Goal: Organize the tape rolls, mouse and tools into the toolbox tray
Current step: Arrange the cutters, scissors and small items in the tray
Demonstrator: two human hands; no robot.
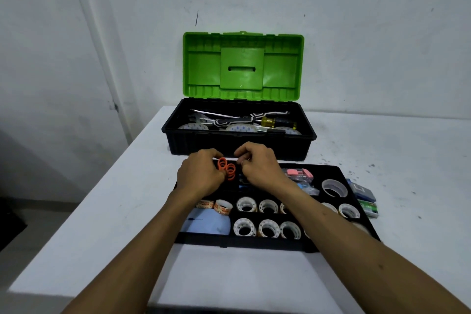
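Settling orange rings [225, 169] at far edge of the tray [254, 244] | left hand [201, 174] is gripping them; right hand [260, 169] is curling alongside, hold unclear | next, likely: releasing them into one compartment.

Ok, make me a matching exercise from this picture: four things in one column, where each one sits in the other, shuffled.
Things: 1 orange rings; 2 blue mouse; 3 yellow-handled screwdriver; 4 small boxes.
Places: A inside the black toolbox; B on the table, right of the tray; C tray's far edge; D tray's near-left compartment.
Pairs: 1-C, 2-D, 3-A, 4-B.
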